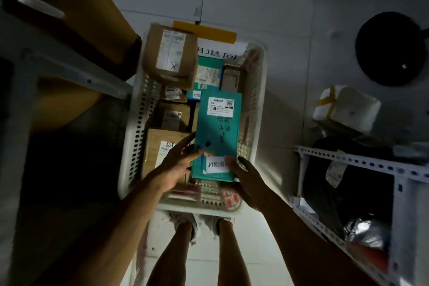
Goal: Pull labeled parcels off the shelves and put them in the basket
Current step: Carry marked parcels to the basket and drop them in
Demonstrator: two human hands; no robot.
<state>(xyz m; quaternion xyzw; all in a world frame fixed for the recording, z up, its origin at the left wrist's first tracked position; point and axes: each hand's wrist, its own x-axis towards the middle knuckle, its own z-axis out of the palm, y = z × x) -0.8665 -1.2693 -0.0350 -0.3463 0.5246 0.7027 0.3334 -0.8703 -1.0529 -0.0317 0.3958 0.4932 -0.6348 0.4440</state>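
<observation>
A teal parcel (218,132) with a white shipping label and a small white sticker hangs flat over the white slotted basket (137,123) on the floor. My left hand (178,162) holds its near left edge, fingers stretched along the side. On its near right corner sits my right hand (246,179), thumb pressing the white sticker. Inside the basket lie several brown cardboard boxes (171,55) with labels and another teal parcel (206,74).
A metal shelf with big cardboard boxes (69,14) stands on the left. A white metal rack (362,160) with dark bags stands on the right. A white foam box (346,109) and a black round object (392,49) lie on the tiled floor. My feet stand just behind the basket.
</observation>
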